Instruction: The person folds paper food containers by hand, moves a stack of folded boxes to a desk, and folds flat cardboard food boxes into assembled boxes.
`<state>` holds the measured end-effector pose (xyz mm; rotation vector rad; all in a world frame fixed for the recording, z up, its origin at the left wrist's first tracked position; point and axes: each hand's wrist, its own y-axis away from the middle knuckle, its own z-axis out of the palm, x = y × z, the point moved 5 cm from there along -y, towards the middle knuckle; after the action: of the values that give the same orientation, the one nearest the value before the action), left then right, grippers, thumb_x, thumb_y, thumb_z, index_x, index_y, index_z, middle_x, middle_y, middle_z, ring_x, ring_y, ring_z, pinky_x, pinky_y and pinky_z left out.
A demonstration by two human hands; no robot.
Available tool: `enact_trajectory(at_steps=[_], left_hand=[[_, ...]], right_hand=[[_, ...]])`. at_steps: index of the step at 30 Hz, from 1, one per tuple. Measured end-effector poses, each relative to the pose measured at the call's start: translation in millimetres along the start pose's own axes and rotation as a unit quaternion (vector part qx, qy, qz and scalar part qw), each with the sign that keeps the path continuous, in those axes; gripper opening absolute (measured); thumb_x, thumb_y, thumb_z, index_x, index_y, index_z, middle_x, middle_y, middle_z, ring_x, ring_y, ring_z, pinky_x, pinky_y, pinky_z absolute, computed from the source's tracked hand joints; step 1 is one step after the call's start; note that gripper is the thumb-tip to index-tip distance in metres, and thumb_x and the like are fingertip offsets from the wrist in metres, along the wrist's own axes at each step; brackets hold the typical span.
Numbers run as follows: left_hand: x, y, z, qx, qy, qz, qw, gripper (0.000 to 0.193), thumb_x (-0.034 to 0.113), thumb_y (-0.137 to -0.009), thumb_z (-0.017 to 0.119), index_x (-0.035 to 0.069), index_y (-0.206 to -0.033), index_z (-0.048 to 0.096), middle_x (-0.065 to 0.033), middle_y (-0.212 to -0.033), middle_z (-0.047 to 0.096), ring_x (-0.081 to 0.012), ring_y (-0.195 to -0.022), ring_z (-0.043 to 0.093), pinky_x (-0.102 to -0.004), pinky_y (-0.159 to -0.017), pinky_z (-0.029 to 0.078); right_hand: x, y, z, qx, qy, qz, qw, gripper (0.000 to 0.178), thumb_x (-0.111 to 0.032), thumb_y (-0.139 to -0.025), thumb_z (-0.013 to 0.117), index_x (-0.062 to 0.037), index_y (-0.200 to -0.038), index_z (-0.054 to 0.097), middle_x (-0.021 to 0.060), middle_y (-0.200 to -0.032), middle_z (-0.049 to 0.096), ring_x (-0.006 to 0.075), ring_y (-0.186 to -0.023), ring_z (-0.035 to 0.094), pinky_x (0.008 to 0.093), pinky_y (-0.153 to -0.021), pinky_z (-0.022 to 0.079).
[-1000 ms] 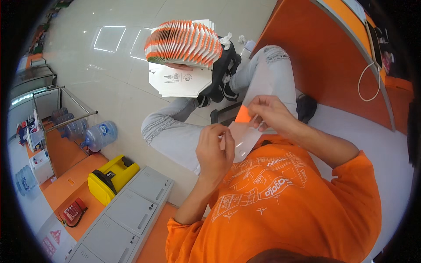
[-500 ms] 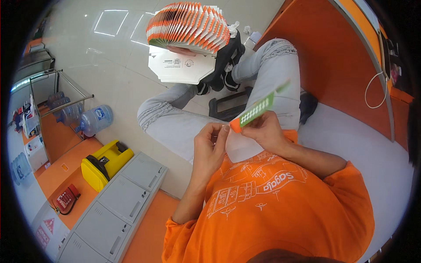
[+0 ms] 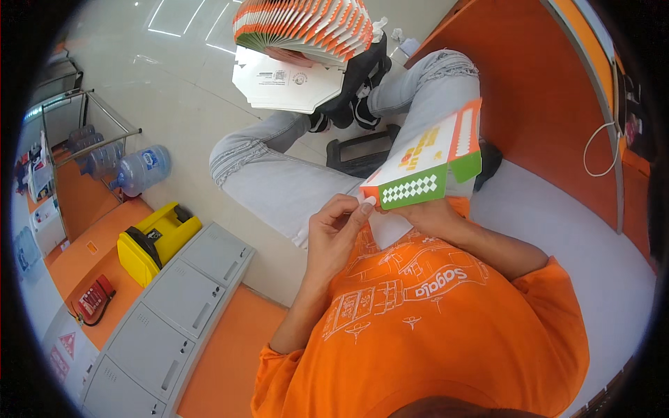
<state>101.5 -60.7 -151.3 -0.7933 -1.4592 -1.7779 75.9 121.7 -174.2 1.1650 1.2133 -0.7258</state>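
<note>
In front of my lap is a partly folded cardboard box (image 3: 428, 157), white with orange edges and a green side bearing white diamonds. My left hand (image 3: 338, 230) pinches a corner flap at its near left end between thumb and fingers. Beneath the green side, my right hand (image 3: 435, 217) grips the box from below, its fingers mostly hidden. Beyond my knees, a fanned row of flattened cardboard boxes (image 3: 306, 28) in orange, white and green stands by a flat white cardboard sheet (image 3: 289, 87), on a dark support.
An orange panel (image 3: 536, 104) rises at my right beside a pale seat (image 3: 557, 209). Grey lockers (image 3: 174, 299) stand at left, near a yellow bucket (image 3: 157, 244), a fire extinguisher (image 3: 94, 299) and large water bottles (image 3: 143, 171). A black frame (image 3: 362, 153) lies between my legs.
The box has turned from nearly edge-on to show its broad printed face and green side. My right hand has slid under it; my left hand stays at the corner. The view has shifted slightly.
</note>
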Motion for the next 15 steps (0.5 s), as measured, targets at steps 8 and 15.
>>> enact_trajectory(at_steps=[8, 15], left_hand=[[17, 1, 12, 0.028, -0.08, 0.033, 0.996, 0.013, 0.007, -0.099, 0.071, -0.005, -0.099, 0.076, -0.0062, -0.1, 0.068, -0.0094, -0.087, 0.062, -0.0239, -0.077, 0.05], [23, -3, 10, 0.035, -0.151, 0.06, 0.986, 0.013, 0.008, -0.097, 0.074, -0.004, -0.1, 0.077, -0.0071, -0.095, 0.069, -0.0096, -0.082, 0.062, -0.0251, -0.073, 0.05]], right_hand=[[-1, 5, -4, -0.042, -0.041, 0.125, 0.99, 0.039, -0.024, -0.097, 0.076, -0.0039, -0.129, 0.066, 0.0091, -0.121, 0.068, 0.0162, -0.11, 0.065, 0.0322, -0.092, 0.053], [11, 6, -7, -0.046, 0.008, 0.112, 0.993, 0.041, -0.025, -0.099, 0.072, -0.0036, -0.133, 0.063, 0.0119, -0.128, 0.066, 0.0187, -0.111, 0.067, 0.0346, -0.091, 0.055]])
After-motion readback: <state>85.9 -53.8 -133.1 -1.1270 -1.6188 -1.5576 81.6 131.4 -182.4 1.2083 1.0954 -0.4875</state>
